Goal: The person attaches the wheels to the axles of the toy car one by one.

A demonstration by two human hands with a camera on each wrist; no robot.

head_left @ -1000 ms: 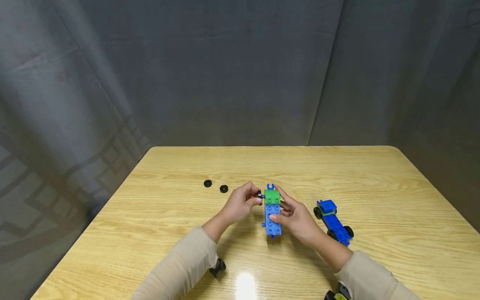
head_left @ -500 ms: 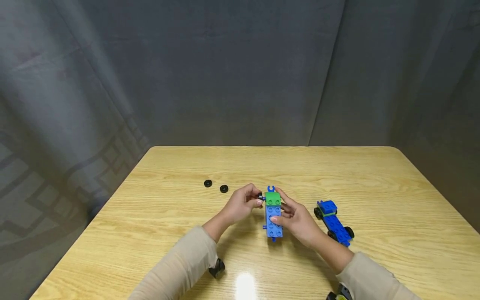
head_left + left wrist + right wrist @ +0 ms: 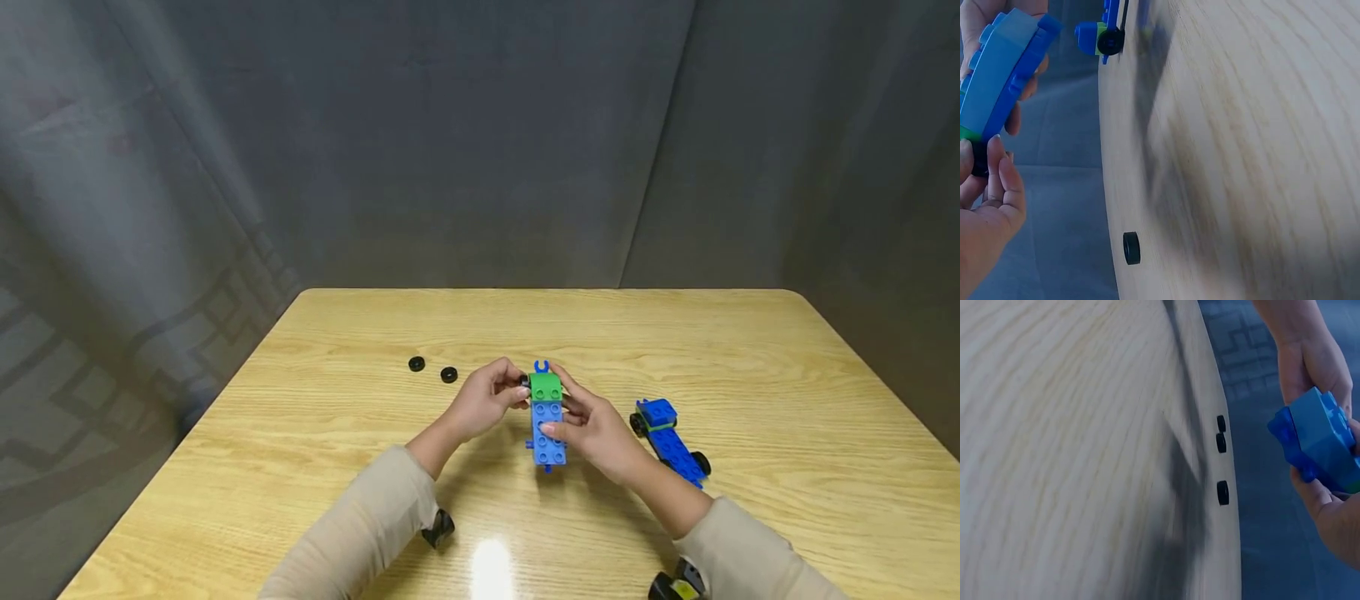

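Note:
My right hand (image 3: 602,435) holds a toy car body (image 3: 556,421) made of light blue studded bricks, with a green brick (image 3: 546,385) at its far end. The body is above the table; a blue hook sticks out past the green brick. With thumb and fingers, my left hand (image 3: 478,404) pinches a small black wheel (image 3: 524,380) against the green brick's left side. That wheel is partly hidden by fingers in the left wrist view. Nearer me, a bare blue axle peg (image 3: 529,444) juts from the body's left side. The underside, darker blue, shows in the right wrist view.
Two loose black wheels (image 3: 417,364) lie beyond my left hand; the right wrist view shows a third black wheel (image 3: 1223,492). A blue toy car (image 3: 671,442) stands right of my right hand. Dark wrist devices (image 3: 438,528) sit at both sleeves.
The black wheel has moved right with my left hand, up to the green brick; the peg visible between them earlier is now hidden. The right hand keeps its hold on the body.

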